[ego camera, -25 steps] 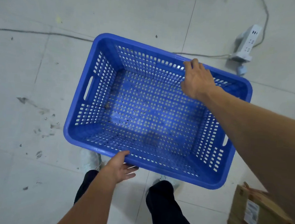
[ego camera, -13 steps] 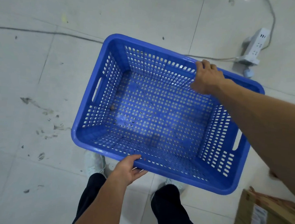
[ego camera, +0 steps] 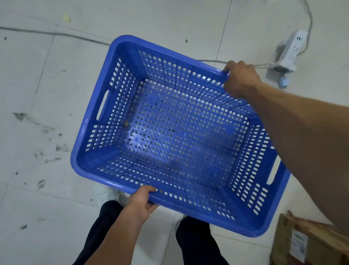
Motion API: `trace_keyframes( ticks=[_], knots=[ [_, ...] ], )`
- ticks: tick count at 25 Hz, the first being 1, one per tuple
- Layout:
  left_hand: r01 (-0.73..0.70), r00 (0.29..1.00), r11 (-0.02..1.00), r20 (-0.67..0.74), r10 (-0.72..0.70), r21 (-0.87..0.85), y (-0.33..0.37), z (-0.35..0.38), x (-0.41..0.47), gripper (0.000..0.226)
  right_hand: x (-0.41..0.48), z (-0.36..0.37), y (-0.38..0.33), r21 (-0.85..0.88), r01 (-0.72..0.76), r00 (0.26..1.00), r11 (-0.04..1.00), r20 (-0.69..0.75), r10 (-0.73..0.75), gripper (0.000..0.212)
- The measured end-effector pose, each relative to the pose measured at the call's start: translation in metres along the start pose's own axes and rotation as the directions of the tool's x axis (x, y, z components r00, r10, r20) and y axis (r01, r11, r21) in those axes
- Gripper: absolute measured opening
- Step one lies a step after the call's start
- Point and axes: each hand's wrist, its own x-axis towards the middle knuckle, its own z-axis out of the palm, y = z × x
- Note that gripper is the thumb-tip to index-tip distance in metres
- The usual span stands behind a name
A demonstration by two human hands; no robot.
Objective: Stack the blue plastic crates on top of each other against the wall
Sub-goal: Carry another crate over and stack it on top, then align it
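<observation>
One blue plastic crate [ego camera: 182, 133] is in view, held above a pale tiled floor [ego camera: 27, 79] and seen from directly overhead. Left portion of the floor: dark scuff marks [ego camera: 44, 134] and a thin dark cable [ego camera: 52, 33] running across the tiles toward the crate's far left corner. The crate is empty, with perforated walls and base; a slot handle [ego camera: 102, 105] is cut in its left end wall and a matching slot [ego camera: 274, 169] in its right end wall. Small specks of debris lie on the base.

Left hand [ego camera: 141, 203]: closed on the crate's near long rim, thumb over the top edge, fingers curled beneath. Below it, two legs in dark trousers [ego camera: 200, 249] and a light shoe [ego camera: 106, 194] stand under the crate's near edge.

Right hand [ego camera: 240, 79]: clenched over the far long rim, toward its right end, with the forearm reaching across the crate's right side. The crate sits skewed in the frame, its far left corner highest and its near right corner lowest.

Right portion: a white power strip [ego camera: 290, 51] lies on the floor beyond the right hand, its grey cord [ego camera: 308, 21] leading away to the top edge. A brown cardboard box [ego camera: 314, 254] with a white label sits at the lower right, near the crate's near right corner. No wall can be seen.
</observation>
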Motion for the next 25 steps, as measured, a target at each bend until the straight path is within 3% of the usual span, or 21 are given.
trace_keyframes(
  ticks=[5,9,13,19,25],
  knots=[
    [-0.039,0.999,0.999,0.037,0.039,0.015,0.014,-0.029,-0.052,0.018,-0.030,-0.060,-0.026,0.153,-0.045,0.999,0.987,-0.019,0.048,0.044],
    [-0.103,0.994,0.994,-0.046,0.102,-0.019,0.036,-0.061,-0.121,0.006,-0.065,-0.117,-0.063,0.249,0.021,1.000,0.968,-0.016,-0.018,0.043],
    [-0.165,0.986,0.985,0.008,0.166,-0.051,0.053,-0.086,-0.199,0.008,-0.109,-0.198,-0.103,0.269,0.058,0.996,0.961,-0.075,-0.039,0.042],
    [-0.293,0.956,0.954,0.010,0.294,-0.057,0.066,-0.134,-0.311,0.004,-0.179,-0.311,-0.160,0.288,0.193,0.979,0.938,-0.124,-0.164,0.041],
    [-0.443,0.893,0.875,-0.009,0.450,-0.198,0.066,-0.215,-0.407,0.007,-0.249,-0.413,-0.267,0.304,0.382,0.922,0.873,-0.196,-0.335,0.038]
  ],
)
